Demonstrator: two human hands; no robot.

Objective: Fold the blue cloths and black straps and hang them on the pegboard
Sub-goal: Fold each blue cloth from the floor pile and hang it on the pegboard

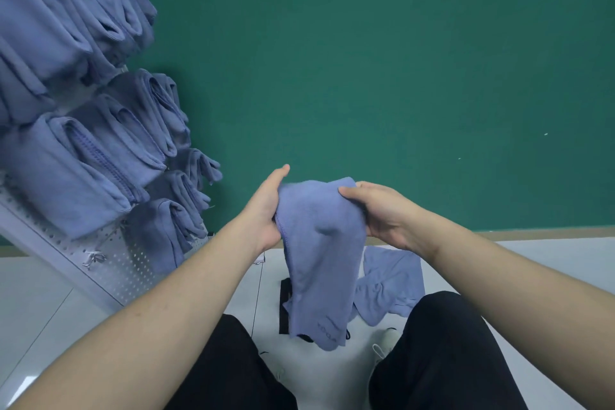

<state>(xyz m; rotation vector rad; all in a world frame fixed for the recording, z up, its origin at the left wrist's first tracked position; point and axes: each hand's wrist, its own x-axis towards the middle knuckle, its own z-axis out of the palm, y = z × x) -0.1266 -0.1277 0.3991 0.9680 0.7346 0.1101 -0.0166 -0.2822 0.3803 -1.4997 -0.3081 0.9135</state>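
A blue cloth (319, 253) hangs folded in front of me, its lower end reaching down between my knees. My left hand (266, 206) holds its upper left edge with the thumb up and the fingers behind the fabric. My right hand (376, 210) grips the upper right corner, thumb on top. More blue cloth (392, 280) lies crumpled on the floor under my right arm. A black strap (285, 303) lies on the floor behind the hanging cloth, mostly hidden. The white pegboard (129, 263) leans at the left, with several folded blue cloths (66, 173) hung on it.
A green wall (366, 60) fills the background above a pale floor (40, 303). My legs in black trousers (449, 353) and white shoes (386, 343) frame the floor below the cloth. An empty metal hook (95, 258) sticks out low on the pegboard.
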